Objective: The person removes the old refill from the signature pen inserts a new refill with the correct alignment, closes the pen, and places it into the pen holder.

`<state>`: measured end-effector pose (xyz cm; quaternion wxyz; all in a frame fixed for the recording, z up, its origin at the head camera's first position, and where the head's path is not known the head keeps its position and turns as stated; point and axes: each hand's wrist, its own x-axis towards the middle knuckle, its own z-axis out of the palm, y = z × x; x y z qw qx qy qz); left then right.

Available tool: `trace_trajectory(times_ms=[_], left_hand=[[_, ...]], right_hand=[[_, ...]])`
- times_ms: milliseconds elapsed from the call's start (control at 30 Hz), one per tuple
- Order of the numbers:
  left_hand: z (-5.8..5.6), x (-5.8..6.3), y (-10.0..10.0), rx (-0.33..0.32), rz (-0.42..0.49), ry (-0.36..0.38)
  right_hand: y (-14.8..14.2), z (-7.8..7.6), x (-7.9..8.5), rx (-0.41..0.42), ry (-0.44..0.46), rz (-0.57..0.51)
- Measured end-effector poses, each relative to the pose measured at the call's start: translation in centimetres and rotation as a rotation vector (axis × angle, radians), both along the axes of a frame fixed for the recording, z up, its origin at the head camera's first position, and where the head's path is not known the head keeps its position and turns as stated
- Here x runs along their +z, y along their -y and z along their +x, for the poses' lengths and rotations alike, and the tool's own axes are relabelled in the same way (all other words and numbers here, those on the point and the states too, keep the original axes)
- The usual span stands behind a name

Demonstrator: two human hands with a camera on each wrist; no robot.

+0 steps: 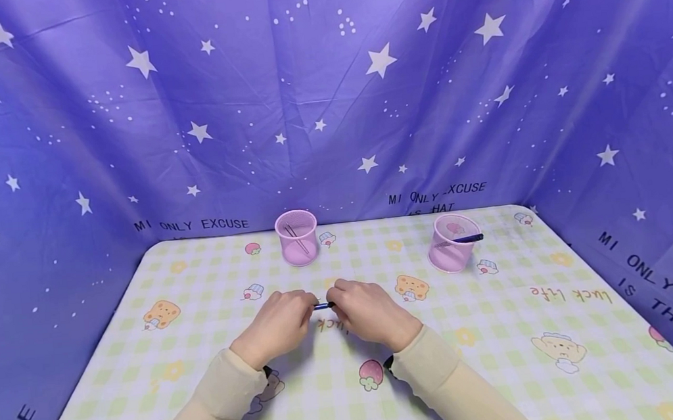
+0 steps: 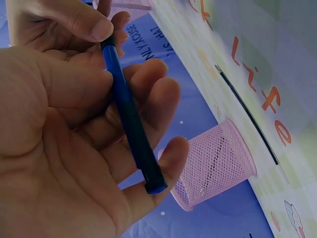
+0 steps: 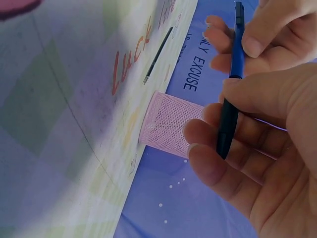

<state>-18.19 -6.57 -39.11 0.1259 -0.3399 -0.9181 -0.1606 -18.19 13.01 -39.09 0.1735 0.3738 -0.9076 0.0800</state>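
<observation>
Between my two hands is a pen (image 2: 121, 91) with a blue barrel and dark ends. My left hand (image 1: 283, 323) pinches the barrel, with the blue-tipped clip end lying across its fingers in the left wrist view. My right hand (image 1: 371, 309) grips the black front section (image 3: 227, 124) between thumb and fingers. The two sections meet in line, with no gap seen; whether they are threaded together I cannot tell. A thin dark pen refill (image 2: 247, 114) lies on the tablecloth beyond the hands; in the head view I cannot make it out.
At the back of the table, a pink mesh cup (image 1: 299, 258) holds thin dark sticks like refills. Another pink mesh cup (image 1: 447, 262), farther right, has a black pen (image 1: 469, 238) leaning out over its rim. A purple star-patterned curtain (image 1: 328, 105) surrounds the checked tablecloth (image 1: 119, 385).
</observation>
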Motion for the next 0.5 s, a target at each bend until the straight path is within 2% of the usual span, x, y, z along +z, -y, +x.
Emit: trace_trajectory(times_ms=[500], left_hand=[[-0.05,-0.03,0.12,-0.035,0.086,0.019]], right_hand=[[0.1,0.05,-0.07,-0.002,0.003,0.0]])
